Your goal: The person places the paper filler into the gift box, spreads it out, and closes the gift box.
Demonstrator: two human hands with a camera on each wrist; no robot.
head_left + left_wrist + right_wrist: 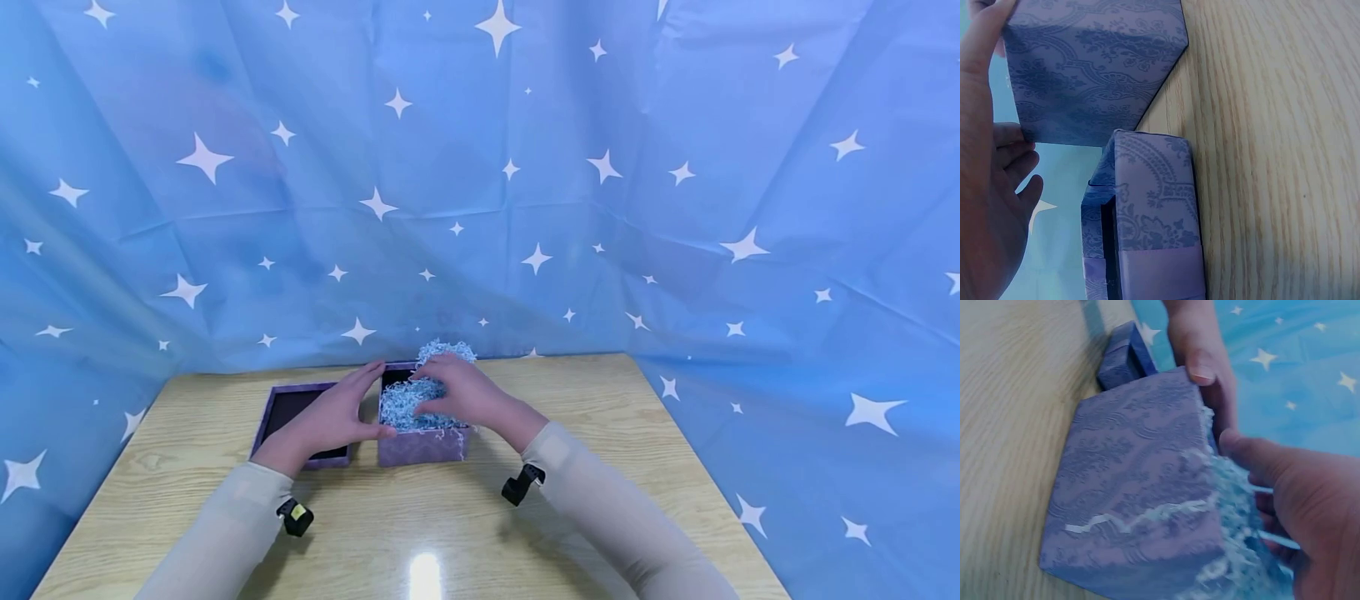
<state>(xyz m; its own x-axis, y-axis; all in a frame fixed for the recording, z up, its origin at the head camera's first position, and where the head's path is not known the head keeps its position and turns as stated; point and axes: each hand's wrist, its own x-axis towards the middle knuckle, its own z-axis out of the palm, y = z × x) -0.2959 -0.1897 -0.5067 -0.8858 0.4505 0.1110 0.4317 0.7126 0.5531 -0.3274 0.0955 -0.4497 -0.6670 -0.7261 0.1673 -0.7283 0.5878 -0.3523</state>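
Blue fabric backdrop with white four-pointed stars (678,117) hangs behind and beside the light wood-grain desk (390,508). On the desk, near its far edge, stands a purple rectangular box of embossed, floral-patterned material (423,448), its top uncovered. Light-blue shredded paper filler (403,406) fills most of the box and heaps above the far rim; a loose strand hangs over an outer wall.

Left hand (337,418): thumb and fingers are set wide, spanning the left wall and gripping the box between its near and far left corners. Right hand (471,398): positioned over the filler, in contact with it, fingers bent, thumb and index finger apart. Whether the right hand pinches any strands cannot be told; its remaining fingers are partly concealed.

Left of the box lies a shallow purple rectangular lid (333,461), black interior upward, partly covered by the left hand and forearm. Left wrist view: lid cut off at the lower border. Right wrist view: blurred.
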